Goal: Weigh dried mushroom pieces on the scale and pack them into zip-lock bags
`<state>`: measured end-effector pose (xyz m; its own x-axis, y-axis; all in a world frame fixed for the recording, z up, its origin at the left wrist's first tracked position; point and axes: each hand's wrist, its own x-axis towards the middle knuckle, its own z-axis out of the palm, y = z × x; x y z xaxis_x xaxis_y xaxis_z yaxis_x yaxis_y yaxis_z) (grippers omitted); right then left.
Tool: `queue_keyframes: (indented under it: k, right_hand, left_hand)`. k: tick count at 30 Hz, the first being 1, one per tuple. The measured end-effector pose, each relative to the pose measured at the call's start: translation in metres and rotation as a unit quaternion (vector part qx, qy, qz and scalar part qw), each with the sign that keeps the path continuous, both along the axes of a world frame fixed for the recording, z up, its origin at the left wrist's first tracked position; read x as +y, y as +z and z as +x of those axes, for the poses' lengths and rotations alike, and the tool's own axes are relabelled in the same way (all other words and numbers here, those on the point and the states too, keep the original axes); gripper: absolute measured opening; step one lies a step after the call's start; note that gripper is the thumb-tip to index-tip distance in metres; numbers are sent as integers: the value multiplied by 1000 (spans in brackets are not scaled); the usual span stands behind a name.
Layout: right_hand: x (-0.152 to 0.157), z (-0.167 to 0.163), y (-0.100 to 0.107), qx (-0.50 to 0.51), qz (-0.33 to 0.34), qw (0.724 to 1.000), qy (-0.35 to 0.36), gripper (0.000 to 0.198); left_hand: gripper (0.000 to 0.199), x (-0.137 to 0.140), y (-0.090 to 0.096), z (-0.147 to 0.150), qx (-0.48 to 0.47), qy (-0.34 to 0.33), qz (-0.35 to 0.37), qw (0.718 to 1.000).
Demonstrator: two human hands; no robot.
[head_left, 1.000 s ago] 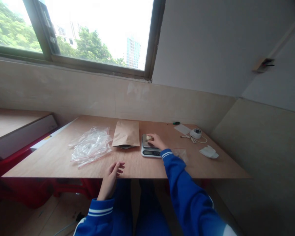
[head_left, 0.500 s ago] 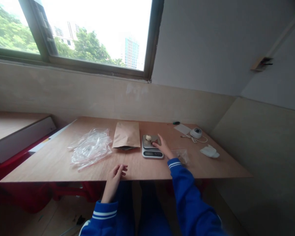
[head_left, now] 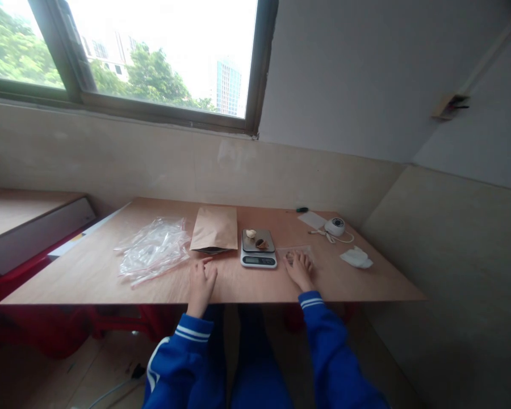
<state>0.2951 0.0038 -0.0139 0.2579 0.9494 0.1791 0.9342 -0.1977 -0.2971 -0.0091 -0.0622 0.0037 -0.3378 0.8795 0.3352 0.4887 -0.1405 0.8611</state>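
Note:
A kitchen scale stands on the table with a pale, cream-coloured lump and a dark brown piece on its plate. To the right of it, my right hand lies over a small clear plastic bag, its fingers bent onto the bag and something brownish inside. My left hand rests by the front of the table, fingers loosely apart with nothing in them. Just beyond the left hand is a brown paper pouch, lying flat, its mouth a little open towards me.
Several clear plastic bags lie in a heap at the left. Farther right are a white dome camera with its cable, a white sheet, a green-handled tool and a crumpled white tissue. A wall runs behind the table.
My right hand has moved from the scale plate to the small bag at the right, leaving the dark brown piece on the plate. My left hand has moved forward towards the pouch.

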Motion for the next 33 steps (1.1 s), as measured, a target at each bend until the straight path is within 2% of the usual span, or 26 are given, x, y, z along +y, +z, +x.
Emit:
queue_keyframes:
  k: [3,6,9,13,16,19,23,28,30,33]
  right_hand:
    - [12,-7,16,36,11,999,15,55]
    - [2,-33,21,71,106,983,130,50]
    - [-29,-71,19,134,158,945,251,44]
    - [-81,-119,25,197,110,889,399,46]
    - [-96,-142,39,206,73,857,467,45]
    - [-81,-158,57,171,95,855,480,43]
    - [-46,-179,75,30,158,873,461,43]
    - [-39,-195,89,-95,77,911,393,30]
    - [-43,-196,95,-99,58,919,376,28]
    - [-44,-198,102,-73,49,925,369,36]
  left_hand:
    - [38,23,5,-10,144,63,31,987]
    - [46,41,12,-23,247,61,35,966]
    - [51,57,17,-33,321,43,11,946]
    - [40,75,20,-47,370,-6,-23,929]
    - [31,81,28,-55,373,-25,-39,927]
    - [30,78,45,-57,368,-18,-27,929]
    - [27,64,73,-50,355,-17,26,934]
    - [25,48,96,-39,314,16,44,948]
    - [24,43,98,-36,304,11,40,952]
    - [24,36,98,-36,297,8,32,954]
